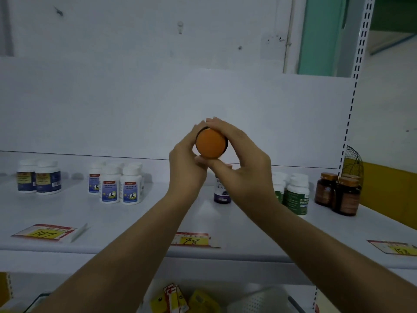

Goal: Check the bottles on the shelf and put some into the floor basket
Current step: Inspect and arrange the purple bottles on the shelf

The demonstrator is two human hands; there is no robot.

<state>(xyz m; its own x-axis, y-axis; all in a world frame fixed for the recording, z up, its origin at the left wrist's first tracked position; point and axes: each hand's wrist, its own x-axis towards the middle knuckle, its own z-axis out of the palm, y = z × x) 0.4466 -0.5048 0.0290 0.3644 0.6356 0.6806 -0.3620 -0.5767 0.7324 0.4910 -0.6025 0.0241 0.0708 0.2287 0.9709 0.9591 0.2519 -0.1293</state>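
An orange-capped bottle is held up above the shelf, turned end-on so its round cap faces the viewer and only a dark rim of body shows, pinched between the left hand and the right hand. Upright on the shelf stand dark-blue-labelled bottles, a cluster of white bottles, a purple-labelled bottle that is partly hidden, green-labelled bottles and, at the far right, amber bottles.

Both hands raised together, bare forearms stretched forward and converging.
The left hand and right hand cup an orange-capped bottle between them, fingers curled over its top, thumbs beneath.
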